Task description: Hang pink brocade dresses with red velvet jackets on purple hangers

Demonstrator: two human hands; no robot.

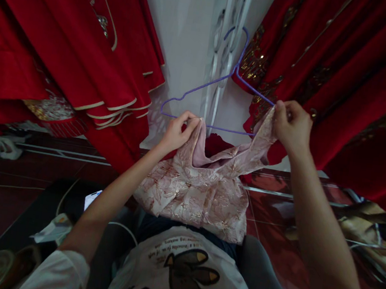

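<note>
Fingers and thumb of the left hand (179,135) pinch the left shoulder of a pink brocade garment (203,198) by its upper edge, while those of the right hand (294,127) grip its right shoulder, so that the neckline spreads open between them and shows a plain pink lining. The garment sits in the middle of the scene, its near part bunched over the person's lap, above a printed white shirt (195,263). Just beyond it is a purple hanger (208,86), its left end bare beside the left hand and its right end hidden at the garment's right shoulder; whether that end is inside the cloth cannot be told. Its hook overlaps white metal bars (228,7) at the far side, but whether it hangs from them is unclear. Red garments (119,59) with pale edging hang on the left, and red gold-trimmed garments (327,100) on the right. A phone (92,199) with a bright screen lies near the left forearm, with a white packet (55,230) nearer.
</note>
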